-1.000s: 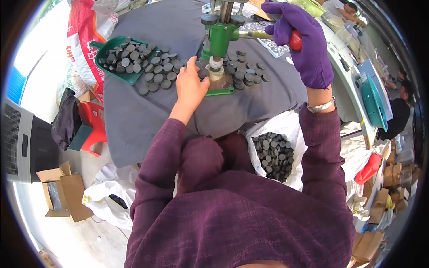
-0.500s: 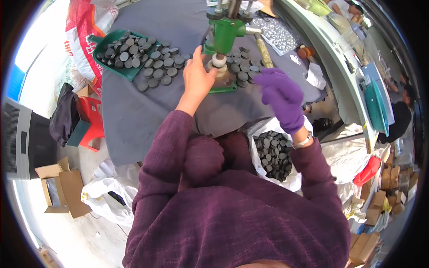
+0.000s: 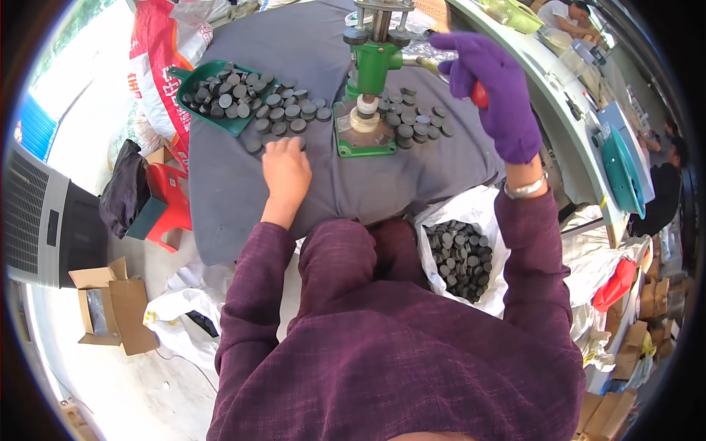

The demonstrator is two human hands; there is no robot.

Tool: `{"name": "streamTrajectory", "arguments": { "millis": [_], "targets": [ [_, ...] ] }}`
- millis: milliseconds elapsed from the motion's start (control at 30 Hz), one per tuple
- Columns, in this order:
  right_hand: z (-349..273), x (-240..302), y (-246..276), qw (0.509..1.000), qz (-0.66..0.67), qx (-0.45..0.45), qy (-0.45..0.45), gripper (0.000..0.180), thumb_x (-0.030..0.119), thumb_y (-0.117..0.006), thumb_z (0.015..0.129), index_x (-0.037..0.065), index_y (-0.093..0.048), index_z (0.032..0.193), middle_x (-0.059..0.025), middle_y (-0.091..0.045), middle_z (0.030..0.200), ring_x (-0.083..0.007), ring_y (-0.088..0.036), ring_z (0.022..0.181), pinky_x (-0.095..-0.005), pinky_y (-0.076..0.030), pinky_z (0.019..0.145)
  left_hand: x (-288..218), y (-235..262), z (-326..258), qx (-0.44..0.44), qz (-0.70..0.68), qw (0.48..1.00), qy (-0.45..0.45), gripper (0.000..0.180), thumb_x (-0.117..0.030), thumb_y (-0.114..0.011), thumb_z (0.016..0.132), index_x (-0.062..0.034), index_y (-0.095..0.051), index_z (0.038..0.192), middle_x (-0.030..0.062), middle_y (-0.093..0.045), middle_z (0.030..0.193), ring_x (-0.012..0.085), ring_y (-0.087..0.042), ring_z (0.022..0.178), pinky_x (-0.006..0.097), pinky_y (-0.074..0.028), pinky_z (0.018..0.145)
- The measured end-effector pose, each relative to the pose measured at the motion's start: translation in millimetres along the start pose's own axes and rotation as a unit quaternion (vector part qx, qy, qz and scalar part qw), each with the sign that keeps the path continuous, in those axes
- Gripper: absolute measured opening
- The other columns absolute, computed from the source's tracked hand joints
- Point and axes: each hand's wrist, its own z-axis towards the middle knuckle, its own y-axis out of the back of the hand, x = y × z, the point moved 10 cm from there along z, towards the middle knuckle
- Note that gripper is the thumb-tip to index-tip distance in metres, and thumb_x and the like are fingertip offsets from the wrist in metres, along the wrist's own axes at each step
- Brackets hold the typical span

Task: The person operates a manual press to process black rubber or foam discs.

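Note:
My bare left hand [image 3: 287, 175] is at the near edge of a spread of round dark grey discs [image 3: 277, 114]. Its fingers are bent and together, pressed onto a disc they partly hide. To the right, my right hand [image 3: 501, 99], in a purple glove, is raised with its fingers curled round the lever [image 3: 426, 63] of a green hand press [image 3: 373, 70]. A red rounded end shows between the glove's fingers and palm. Under the press's ram stands a pale round seat [image 3: 364, 120] on the green base. More discs [image 3: 415, 123] lie right of the press.
A green scoop [image 3: 234, 125] heaped with discs lies on the grey cloth [image 3: 228, 191]. By my right knee, a white bag [image 3: 494, 202] holds many discs. A red stool [image 3: 168, 198] and an open cardboard box [image 3: 131, 309] stand at left. Another person [image 3: 565, 18] sits at far right.
My left hand has left the press and moved left and nearer, down to the discs. My right hand has risen up and to the right, with the lever. The view has shifted slightly.

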Motion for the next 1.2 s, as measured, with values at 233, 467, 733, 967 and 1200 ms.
{"name": "streamTrajectory", "arguments": {
  "millis": [233, 467, 733, 967, 1200],
  "targets": [
    [25.9, 29.2, -6.2, 0.998, -0.061, -0.009, 0.005, 0.033, 0.017, -0.043, 0.097, -0.006, -0.065, 0.106, -0.0014, -0.054, 0.062, -0.0081, -0.051, 0.057, -0.0262, -0.052, 0.07, 8.9, -3.0, 13.3, 0.017, 0.09, 0.995, 0.048, 0.018, -0.017, -0.071, 0.073, -0.0068, -0.065, 0.087, 0.0084, -0.062, 0.092, 0.0292, -0.054, 0.094, 0.043, -0.046, 0.076],
    [24.9, 42.4, -9.6, 0.985, -0.133, 0.009, 0.11, 0.031, 0.013, -0.042, 0.097, -0.006, -0.064, 0.106, -0.0018, -0.052, 0.063, -0.0082, -0.051, 0.057, -0.0271, -0.055, 0.07, 1.2, -14.2, 23.7, -0.006, -0.074, 0.997, 0.033, 0.036, -0.014, -0.072, 0.07, -0.0064, -0.063, 0.105, 0.0098, -0.066, 0.095, 0.0305, -0.057, 0.093, 0.043, -0.047, 0.079],
    [20.8, 37.0, -8.9, 0.983, -0.144, -0.001, 0.111, 0.03, 0.011, -0.042, 0.097, -0.008, -0.063, 0.105, -0.0018, -0.051, 0.063, -0.0086, -0.052, 0.057, -0.0281, -0.055, 0.071, -50.1, -43.9, 69.3, 0.04, -0.297, 0.947, 0.119, 0.068, -0.007, -0.075, 0.07, -0.003, -0.045, 0.131, 0.0151, -0.066, 0.102, 0.0328, -0.057, 0.1, 0.043, -0.047, 0.084],
    [-0.6, 15.7, -11.1, 0.981, -0.14, 0.008, 0.131, 0.034, 0.017, -0.042, 0.1, -0.007, -0.062, 0.114, -0.0006, -0.048, 0.065, -0.0096, -0.052, 0.064, -0.029, -0.053, 0.073, -54.0, -61.2, 78.7, 0.022, -0.322, 0.935, 0.147, 0.082, -0.007, -0.078, 0.069, -0.0022, -0.035, 0.139, 0.0133, -0.066, 0.107, 0.0311, -0.058, 0.106, 0.041, -0.047, 0.09],
    [-84.6, -66.4, -16.5, 0.998, -0.048, -0.02, -0.037, 0.019, -0.002, -0.064, 0.083, -0.001, -0.07, 0.102, -0.0074, -0.066, 0.1, -0.008, -0.06, 0.071, -0.0235, -0.05, 0.063, -35.7, -28.2, 64.5, -0.023, -0.275, 0.957, 0.086, 0.064, -0.008, -0.074, 0.071, -0.0049, -0.051, 0.13, 0.0138, -0.067, 0.109, 0.0295, -0.062, 0.105, 0.037, -0.049, 0.09]
  ]
}}
